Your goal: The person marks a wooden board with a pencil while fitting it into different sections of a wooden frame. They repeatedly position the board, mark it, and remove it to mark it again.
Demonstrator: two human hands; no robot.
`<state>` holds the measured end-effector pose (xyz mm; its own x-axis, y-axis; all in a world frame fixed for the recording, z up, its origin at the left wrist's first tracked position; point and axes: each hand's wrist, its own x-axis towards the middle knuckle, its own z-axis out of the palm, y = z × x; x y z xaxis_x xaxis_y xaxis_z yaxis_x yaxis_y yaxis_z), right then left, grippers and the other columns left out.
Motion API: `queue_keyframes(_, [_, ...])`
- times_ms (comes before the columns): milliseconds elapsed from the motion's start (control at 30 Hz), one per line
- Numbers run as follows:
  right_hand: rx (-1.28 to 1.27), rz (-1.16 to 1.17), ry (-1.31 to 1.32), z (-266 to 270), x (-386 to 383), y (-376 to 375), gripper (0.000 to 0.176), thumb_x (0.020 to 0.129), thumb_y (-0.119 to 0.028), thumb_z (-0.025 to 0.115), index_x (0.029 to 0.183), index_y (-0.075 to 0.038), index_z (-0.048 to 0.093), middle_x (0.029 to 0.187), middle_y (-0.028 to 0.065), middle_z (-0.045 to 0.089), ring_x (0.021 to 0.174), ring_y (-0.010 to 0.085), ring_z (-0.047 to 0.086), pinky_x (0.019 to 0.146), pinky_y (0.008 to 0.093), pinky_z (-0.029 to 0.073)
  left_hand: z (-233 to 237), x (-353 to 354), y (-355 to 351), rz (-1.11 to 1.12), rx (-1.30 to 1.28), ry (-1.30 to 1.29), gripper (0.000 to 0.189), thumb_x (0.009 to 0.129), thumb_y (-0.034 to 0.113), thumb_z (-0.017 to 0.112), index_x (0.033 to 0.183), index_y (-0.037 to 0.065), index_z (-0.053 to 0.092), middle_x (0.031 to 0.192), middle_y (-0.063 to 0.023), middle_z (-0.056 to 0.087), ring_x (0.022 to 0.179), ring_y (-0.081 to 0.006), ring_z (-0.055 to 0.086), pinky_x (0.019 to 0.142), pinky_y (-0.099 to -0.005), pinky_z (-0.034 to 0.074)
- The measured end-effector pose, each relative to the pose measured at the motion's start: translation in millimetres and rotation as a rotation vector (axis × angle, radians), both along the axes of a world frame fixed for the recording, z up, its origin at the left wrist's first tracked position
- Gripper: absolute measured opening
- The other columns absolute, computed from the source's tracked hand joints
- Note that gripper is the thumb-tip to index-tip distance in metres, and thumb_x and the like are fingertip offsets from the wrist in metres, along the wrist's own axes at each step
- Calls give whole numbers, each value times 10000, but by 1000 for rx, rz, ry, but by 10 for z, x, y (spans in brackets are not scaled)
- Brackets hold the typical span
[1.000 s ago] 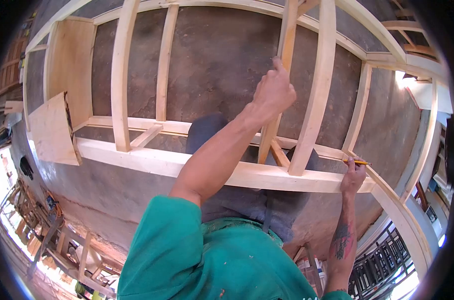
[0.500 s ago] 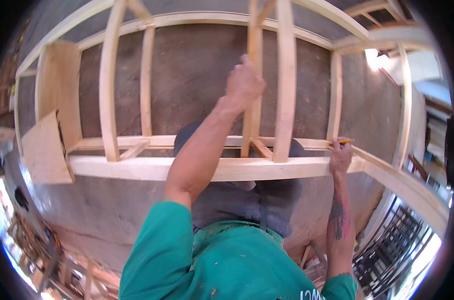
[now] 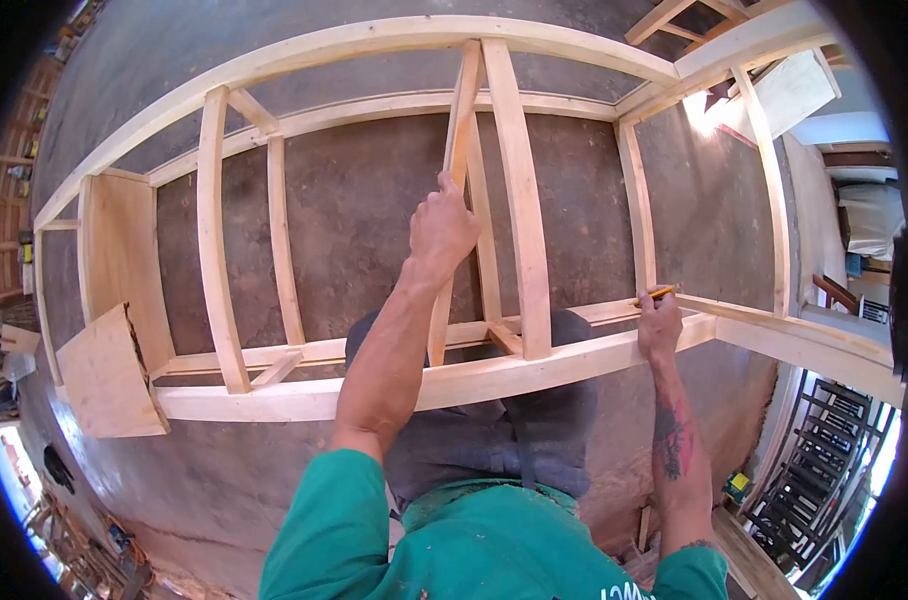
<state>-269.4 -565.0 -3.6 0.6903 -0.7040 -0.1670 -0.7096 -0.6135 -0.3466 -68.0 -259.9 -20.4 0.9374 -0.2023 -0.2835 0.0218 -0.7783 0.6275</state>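
Observation:
My left hand (image 3: 444,225) is closed around a loose wooden strip (image 3: 461,140). The strip stands tilted inside a pale timber frame (image 3: 244,402), its top close to the far rail and its foot by the near rail, left of a crosspiece (image 3: 505,338). Between the fingers of my right hand (image 3: 660,325) is a yellow pencil (image 3: 658,293), pointing sideways just above the near rail. That hand rests at the rail's right part. A thicker upright (image 3: 519,200) rises between my two hands.
A plywood panel (image 3: 124,250) fills the frame's left end, and a jagged plywood piece (image 3: 109,375) leans there. More uprights (image 3: 214,240) divide the frame. Dark metal racks (image 3: 814,470) stand at lower right. A yellow-and-black object (image 3: 737,487) lies near them.
My view has shifted, so the frame sits differently. The strip in my left hand has moved left, away from the thick upright, and tilts more. My right hand still holds the pencil.

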Motion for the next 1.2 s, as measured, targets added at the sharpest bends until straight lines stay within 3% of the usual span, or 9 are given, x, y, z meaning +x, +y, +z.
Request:
queue_keyframes(233, [1,-6,-23,-35,-8,-20,269,915,-302,602,998,-48,632,884,161,707,873,345,680,778,442,498,7,4,20,12,21,-2,531,796,55,572,1284,-87,415,986,-343,649,955,-458,657,856,-515,534])
queue_keyframes(633, [37,-40,-20,31,7,17,273,918,-310,580,1000,-55,633,890,183,696,892,381,663,799,470,492,-66,33,100,39,-8,-31,453,792,42,562,1230,-55,499,1041,-316,655,1005,-462,637,907,-499,509])
queue_keyframes(1200, [21,-33,-27,29,-1,5,256,916,-296,594,1013,-61,628,881,139,715,875,338,684,796,437,503,-32,45,183,60,-31,-30,448,776,43,546,1219,-18,539,1014,-292,674,1001,-440,645,905,-485,504])
